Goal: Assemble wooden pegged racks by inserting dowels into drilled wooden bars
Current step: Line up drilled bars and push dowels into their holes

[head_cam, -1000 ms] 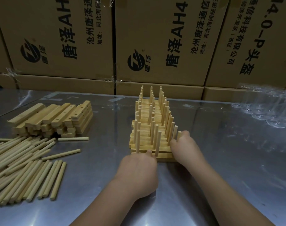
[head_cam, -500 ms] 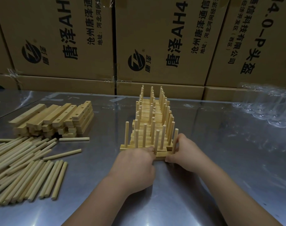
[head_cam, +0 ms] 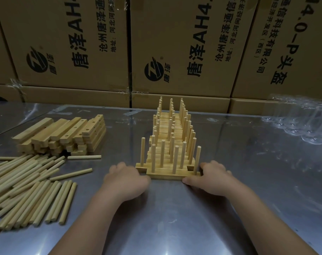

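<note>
Left hand (head_cam: 126, 181) grips the rack's (head_cam: 165, 175) nine-o'clock end, knuckles up. Right hand (head_cam: 211, 177) pinches its three-o'clock end.

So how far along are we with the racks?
Done: a long row of pegged racks stands on the table. In hand: left hand and right hand hold the front rack by its ends. Still to do: a stack of drilled bars and many loose dowels.

pale matt wooden dowels (head_cam: 27, 188) and bars (head_cam: 64, 133), glossy scuffed metal table (head_cam: 174, 218), matt brown cardboard boxes (head_cam: 174, 43)
</note>
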